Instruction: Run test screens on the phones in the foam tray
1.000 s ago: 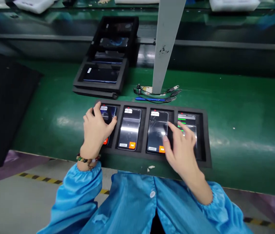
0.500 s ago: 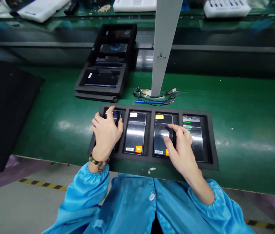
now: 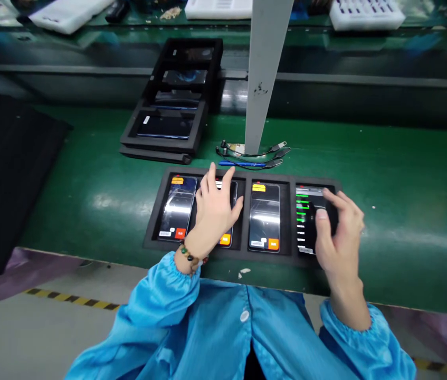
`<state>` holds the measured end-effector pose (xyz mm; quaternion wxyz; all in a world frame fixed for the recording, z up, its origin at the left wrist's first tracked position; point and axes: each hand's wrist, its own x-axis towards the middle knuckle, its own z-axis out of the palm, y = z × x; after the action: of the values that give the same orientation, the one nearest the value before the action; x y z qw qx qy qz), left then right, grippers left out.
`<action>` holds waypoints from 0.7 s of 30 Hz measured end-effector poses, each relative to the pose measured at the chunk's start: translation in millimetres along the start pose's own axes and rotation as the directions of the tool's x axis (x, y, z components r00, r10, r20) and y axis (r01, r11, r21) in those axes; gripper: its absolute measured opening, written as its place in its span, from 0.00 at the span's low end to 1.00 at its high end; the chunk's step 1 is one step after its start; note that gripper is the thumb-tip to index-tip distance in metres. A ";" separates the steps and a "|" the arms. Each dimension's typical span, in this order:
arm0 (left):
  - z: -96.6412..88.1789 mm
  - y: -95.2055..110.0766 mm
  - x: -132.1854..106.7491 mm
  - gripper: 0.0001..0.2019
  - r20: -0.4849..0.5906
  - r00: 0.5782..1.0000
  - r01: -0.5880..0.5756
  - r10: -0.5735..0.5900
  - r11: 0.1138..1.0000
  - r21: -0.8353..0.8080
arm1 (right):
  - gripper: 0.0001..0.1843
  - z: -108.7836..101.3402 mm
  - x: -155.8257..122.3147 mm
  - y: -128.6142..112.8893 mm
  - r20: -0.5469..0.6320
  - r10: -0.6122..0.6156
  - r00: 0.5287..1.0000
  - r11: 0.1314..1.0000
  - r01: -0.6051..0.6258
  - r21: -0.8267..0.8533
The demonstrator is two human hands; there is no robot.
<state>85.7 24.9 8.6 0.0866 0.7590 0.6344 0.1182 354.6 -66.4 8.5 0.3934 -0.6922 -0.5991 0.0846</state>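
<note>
A black foam tray (image 3: 243,177) lies on the green belt with several lit phones in its slots. My left hand (image 3: 215,211) rests over the second phone (image 3: 228,238), fingers spread flat on its screen. My right hand (image 3: 338,232) covers the rightmost phone (image 3: 304,211), thumb on the screen with the fingers curled at its right edge. The leftmost phone (image 3: 178,207) and the third phone (image 3: 265,216) lie uncovered, each showing an orange button.
A second black tray (image 3: 170,134) with dark phones is stacked behind at the left. A grey post (image 3: 260,74) stands behind the tray, with cables (image 3: 253,153) and a blue pen (image 3: 243,164) at its foot. A black mat (image 3: 5,169) lies at far left. White trays sit beyond.
My left hand moved right from the first phone to the second. My right hand moved right from the third phone to the fourth.
</note>
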 end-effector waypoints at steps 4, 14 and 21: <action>2.1 17.1 9.2 0.32 0.028 1.000 0.009 -0.011 0.998 0.070 | 0.25 -15.2 -7.2 36.8 -0.053 0.050 0.997 0.999 -0.050 0.001; 12.6 16.1 9.9 0.24 -0.043 0.999 -0.032 0.030 0.999 -0.035 | 0.22 -14.0 -3.6 50.4 0.015 -0.028 0.999 0.999 0.028 0.021; -18.1 23.4 6.5 0.21 -0.269 0.947 -0.265 0.175 0.899 -0.348 | 0.25 -19.2 6.1 68.8 0.001 -0.001 1.000 0.999 0.001 -0.039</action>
<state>103.6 26.8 33.0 0.1436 0.7760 0.5145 0.3354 420.0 -67.5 -20.8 0.3795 -0.6994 -0.6013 0.0728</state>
